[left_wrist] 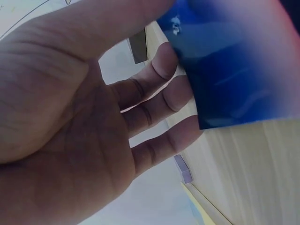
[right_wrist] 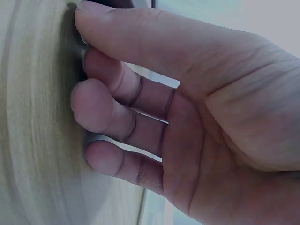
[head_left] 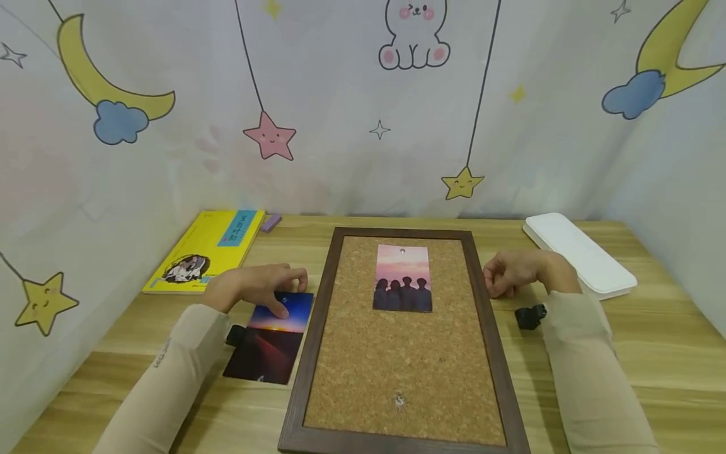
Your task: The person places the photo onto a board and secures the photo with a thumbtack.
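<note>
Beside the board's left edge, my left hand (head_left: 258,287) pinches the top of a sunset photo (head_left: 271,347), thumb over its face. In the left wrist view the photo's blue corner (left_wrist: 220,79) is lifted towards the fingers, with a small whitish mark near its edge. My right hand (head_left: 518,271) is low over the table at the board's right edge, fingers curled. Thumb and index finger come together around a small shiny thing, mostly hidden in the right wrist view. On the framed corkboard (head_left: 351,359), a pin (head_left: 403,251) holds a photo of silhouetted people (head_left: 403,280).
A small cluster of clear pins (head_left: 399,401) is on the lower cork. Behind my left hand are a yellow book (head_left: 198,252) and a purple block (head_left: 271,222). A long white case (head_left: 578,252) lies behind my right hand. A patterned curtain (head_left: 340,94) closes the back.
</note>
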{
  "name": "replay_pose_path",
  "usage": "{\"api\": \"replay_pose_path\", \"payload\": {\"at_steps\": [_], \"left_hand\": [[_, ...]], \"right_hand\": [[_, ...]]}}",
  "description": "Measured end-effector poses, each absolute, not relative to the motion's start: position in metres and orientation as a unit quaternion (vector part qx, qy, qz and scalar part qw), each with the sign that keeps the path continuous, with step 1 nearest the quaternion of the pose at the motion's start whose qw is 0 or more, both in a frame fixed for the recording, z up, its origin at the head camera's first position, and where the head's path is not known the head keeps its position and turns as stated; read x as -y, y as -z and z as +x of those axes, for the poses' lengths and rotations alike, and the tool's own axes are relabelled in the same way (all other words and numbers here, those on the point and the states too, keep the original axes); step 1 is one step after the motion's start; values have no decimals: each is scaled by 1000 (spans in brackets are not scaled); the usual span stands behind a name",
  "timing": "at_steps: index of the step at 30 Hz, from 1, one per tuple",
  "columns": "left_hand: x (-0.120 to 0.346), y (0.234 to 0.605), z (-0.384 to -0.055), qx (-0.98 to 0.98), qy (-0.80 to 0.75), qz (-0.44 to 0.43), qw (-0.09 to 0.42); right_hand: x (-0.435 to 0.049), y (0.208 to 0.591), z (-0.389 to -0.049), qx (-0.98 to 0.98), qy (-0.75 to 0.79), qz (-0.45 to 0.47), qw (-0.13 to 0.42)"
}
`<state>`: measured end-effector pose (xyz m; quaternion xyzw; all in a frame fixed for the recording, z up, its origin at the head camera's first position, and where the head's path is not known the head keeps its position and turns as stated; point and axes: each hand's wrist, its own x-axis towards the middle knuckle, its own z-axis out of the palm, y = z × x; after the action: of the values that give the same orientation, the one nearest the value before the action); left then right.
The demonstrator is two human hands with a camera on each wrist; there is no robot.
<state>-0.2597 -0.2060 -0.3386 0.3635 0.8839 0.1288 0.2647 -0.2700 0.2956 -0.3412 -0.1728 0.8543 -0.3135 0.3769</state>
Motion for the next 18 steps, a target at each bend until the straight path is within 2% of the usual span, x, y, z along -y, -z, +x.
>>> {"api": "replay_pose_path", "payload": {"at_steps": [6, 13, 18], "left_hand": [[206, 342, -261, -879, -138, 371, 266], [211, 346, -261, -873, -156, 362, 287], [214, 340, -262, -876, -163, 343, 298]], "right_hand": [[-298, 341, -269, -862, 319, -193, 343], [-298, 341, -267, -859, 320, -210, 339], [-300, 337, -266, -869, 315, -215, 314]]}}
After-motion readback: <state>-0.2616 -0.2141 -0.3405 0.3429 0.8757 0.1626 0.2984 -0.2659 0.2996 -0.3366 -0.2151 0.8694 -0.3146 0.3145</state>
